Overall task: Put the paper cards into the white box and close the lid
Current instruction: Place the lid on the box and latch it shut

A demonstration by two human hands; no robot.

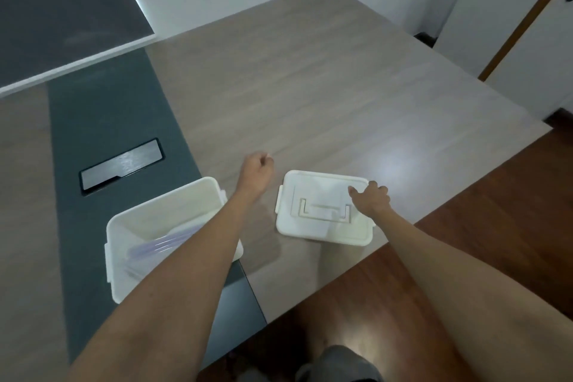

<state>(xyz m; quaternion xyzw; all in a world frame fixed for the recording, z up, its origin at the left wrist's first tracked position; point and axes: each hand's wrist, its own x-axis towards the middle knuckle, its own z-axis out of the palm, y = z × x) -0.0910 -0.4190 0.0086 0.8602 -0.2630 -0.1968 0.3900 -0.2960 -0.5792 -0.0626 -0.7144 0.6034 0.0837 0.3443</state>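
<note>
The white box [173,195] stands open at the lower left of the table, partly under my left forearm. Pale paper cards [161,245] lie slanted inside it. The white lid [313,220] lies flat on the table to the right of the box, handle side up. My left hand [257,170] hovers between box and lid, fingers curled in a loose fist with nothing in it. My right hand [370,198] rests on the lid's right far corner, fingers curled over its edge.
A dark strip [102,121] runs down the table under the box, with a black cable hatch [122,164] set in it. The table's front edge [434,214] passes close to the lid. White cabinets [496,25] stand at the far right.
</note>
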